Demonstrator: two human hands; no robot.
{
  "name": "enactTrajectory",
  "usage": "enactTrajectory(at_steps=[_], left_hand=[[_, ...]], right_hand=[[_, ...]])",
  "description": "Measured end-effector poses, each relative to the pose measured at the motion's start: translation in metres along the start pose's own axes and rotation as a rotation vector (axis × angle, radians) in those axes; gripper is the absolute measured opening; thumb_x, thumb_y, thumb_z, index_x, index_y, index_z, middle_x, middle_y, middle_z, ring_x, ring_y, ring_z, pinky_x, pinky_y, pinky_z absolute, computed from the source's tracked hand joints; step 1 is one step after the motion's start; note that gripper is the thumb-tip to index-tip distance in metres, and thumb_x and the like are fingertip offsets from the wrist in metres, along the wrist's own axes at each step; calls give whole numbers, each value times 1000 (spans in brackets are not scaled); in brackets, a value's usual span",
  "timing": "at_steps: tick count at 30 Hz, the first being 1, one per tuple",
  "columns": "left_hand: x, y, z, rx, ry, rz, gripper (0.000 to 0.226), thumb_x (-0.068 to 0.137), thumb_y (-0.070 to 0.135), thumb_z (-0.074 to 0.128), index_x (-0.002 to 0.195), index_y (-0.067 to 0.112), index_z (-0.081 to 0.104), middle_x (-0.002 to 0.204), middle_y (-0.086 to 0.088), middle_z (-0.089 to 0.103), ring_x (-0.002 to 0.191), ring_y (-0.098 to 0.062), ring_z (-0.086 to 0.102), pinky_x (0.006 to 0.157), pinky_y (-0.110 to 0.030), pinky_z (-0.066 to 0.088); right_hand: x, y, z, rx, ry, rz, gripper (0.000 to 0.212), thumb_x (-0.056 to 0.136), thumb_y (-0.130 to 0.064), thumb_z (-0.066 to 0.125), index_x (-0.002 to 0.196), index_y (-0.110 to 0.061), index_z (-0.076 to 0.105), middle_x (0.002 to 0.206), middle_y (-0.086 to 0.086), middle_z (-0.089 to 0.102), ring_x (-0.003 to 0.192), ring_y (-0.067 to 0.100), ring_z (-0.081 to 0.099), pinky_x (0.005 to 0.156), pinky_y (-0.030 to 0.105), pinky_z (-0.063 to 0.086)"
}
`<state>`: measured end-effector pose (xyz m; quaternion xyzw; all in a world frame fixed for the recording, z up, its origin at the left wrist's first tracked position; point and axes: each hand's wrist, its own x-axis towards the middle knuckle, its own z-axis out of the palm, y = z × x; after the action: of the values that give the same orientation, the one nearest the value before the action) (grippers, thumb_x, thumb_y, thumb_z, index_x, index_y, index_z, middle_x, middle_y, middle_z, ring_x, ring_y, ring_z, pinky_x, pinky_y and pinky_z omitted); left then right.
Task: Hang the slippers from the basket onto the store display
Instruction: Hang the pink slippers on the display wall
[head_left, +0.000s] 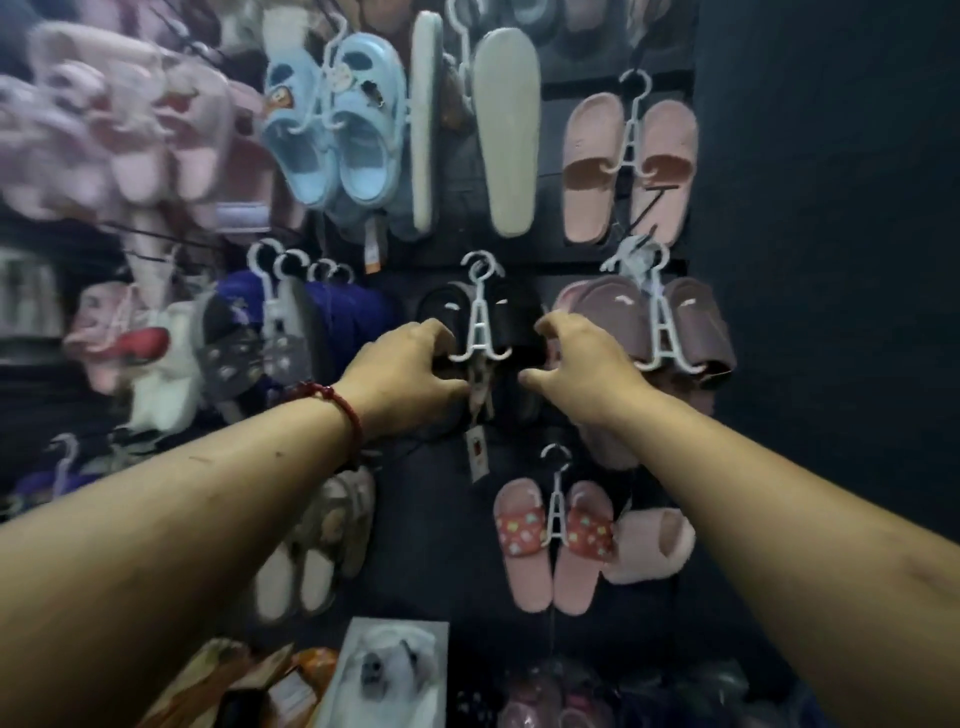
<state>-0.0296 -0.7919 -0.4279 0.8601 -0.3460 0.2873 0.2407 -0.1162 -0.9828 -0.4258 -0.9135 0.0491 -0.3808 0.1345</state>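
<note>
Gripping the black slippers (485, 332) from either side, the left hand (402, 376) and right hand (584, 371) had fingers curled around them, long axis vertical, white hanger (480, 322) hooked (apparently) on the dark display wall (415, 519), both equally near.

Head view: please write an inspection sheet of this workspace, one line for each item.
Surface: dark display wall, hooks mostly filled.
Job's things: black slippers on a white hanger, price tag dangling below.
Clutter: blue sandals, pink slides, mauve slippers, patterned pink slides; packaged goods below.
Grippers: left hand grips the black pair's left side; right hand curls at its right side.
Cables: nothing seen.
Surroundings: blurred pink plush slippers at left.
</note>
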Motion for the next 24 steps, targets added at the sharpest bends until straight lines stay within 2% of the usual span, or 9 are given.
enactTrajectory(at_steps=[3,9,12,18,21,24], left_hand=[[-38,-45,-26,151,-32,-69,68,73,54,70,131,22,55,129,-4,62,119,-26,59,101,-42,48],[-136,-130,-94,599,-64,-237,56,84,50,67,129,20,53,129,-7,59,119,-30,57,97,-41,46],[-194,-156,-133,738,-95,-376,58,86,52,64,134,22,49,131,-5,58,119,-29,56,97,-42,46],[-317,-181,-200,866,-152,-667,60,87,53,65,135,21,48,128,-6,58,115,-29,56,95,-46,48],[-383,-187,-221,899,-144,-815,59,86,52,67,133,20,51,128,-6,59,115,-28,57,94,-43,48],[-448,-191,-235,920,-136,-939,61,85,53,68,134,20,51,132,-4,58,119,-26,55,96,-40,46]], right_hand=[[-9,-47,38,51,-75,-108,60,86,-34,74,138,-19,50,139,4,53,127,26,52,104,40,44],[-22,-160,118,193,-265,-381,59,89,-36,72,140,-19,46,138,4,50,125,27,50,102,46,45],[-37,-224,156,282,-331,-505,61,88,-37,71,140,-18,46,138,5,49,125,28,50,102,45,45],[-103,-352,209,495,-477,-743,65,89,-41,71,144,-22,41,141,3,46,127,28,49,101,46,46],[-150,-407,225,562,-540,-844,65,87,-41,72,142,-22,42,139,3,47,123,28,51,96,45,49],[-199,-451,239,637,-619,-915,67,86,-41,74,142,-20,43,141,4,46,125,28,50,98,43,48]])
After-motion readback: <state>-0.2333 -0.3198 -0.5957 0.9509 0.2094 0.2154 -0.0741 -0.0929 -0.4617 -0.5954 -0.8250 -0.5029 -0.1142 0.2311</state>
